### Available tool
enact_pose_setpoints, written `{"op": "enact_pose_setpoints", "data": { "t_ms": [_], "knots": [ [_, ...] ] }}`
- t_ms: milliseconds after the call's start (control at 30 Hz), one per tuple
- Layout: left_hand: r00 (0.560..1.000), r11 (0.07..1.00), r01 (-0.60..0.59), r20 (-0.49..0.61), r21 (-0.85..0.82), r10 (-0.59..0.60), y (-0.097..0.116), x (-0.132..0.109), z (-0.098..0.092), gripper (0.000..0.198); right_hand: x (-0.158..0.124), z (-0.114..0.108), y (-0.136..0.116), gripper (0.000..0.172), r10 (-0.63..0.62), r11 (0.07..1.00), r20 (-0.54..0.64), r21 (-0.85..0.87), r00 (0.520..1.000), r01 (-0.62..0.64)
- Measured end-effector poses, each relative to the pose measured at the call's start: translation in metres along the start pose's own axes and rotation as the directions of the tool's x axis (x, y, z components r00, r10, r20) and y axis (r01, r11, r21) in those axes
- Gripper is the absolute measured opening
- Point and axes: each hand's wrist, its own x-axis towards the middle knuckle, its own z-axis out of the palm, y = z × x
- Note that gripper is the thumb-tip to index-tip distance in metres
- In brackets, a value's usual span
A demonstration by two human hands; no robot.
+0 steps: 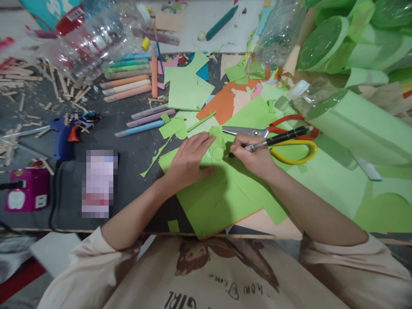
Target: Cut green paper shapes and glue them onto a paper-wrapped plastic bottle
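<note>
My left hand (190,158) lies on a green paper sheet (222,197), fingers stretched out and thumb apart. Its fingertips touch a small light-green paper piece (216,138) with a round outline at its near end; whether this piece is flat or rolled I cannot tell. Closed around a black and clear pen (280,138), my right hand (249,153) keeps the tip down on the green paper, just right of the round outline. Just beyond that hand lie scissors (291,161) with one red and one yellow handle, blades pointing left.
A phone (99,184), a blue glue gun (62,139) and a magenta box (28,189) stand on the left. Coloured paper rolls (128,88), wood sticks (58,81) and clear bottles (96,43) lie farther back. Green-wrapped bottles (363,124) crowd the right.
</note>
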Motion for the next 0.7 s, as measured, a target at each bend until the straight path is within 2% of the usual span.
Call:
{"op": "enact_pose_setpoints", "data": {
  "t_ms": [167,400,633,700],
  "knots": [
    [1.0,1.0,0.006,0.003,-0.001,-0.006,0.0009,0.0005,-0.0009,0.068,0.0001,0.0017,-0.0018,0.025,-0.001,1.0,0.053,0.003,0.999,0.001],
    [1.0,1.0,0.02,-0.002,-0.005,-0.02,0.0019,0.0009,-0.001,0.067,0.0004,0.0014,-0.0005,0.024,-0.016,1.0,-0.088,-0.014,0.996,0.015],
    [1.0,1.0,0.024,0.017,-0.001,-0.024,0.0004,0.0013,-0.0009,0.07,-0.0002,0.0016,-0.0024,0.025,0.005,0.999,0.022,-0.05,1.0,-0.004],
    [0.999,1.0,0.024,0.026,0.0,-0.024,0.0011,0.0016,-0.0018,0.071,-0.0005,0.0016,-0.0026,0.026,0.008,0.999,0.006,-0.054,1.0,-0.007]
  ]
}}
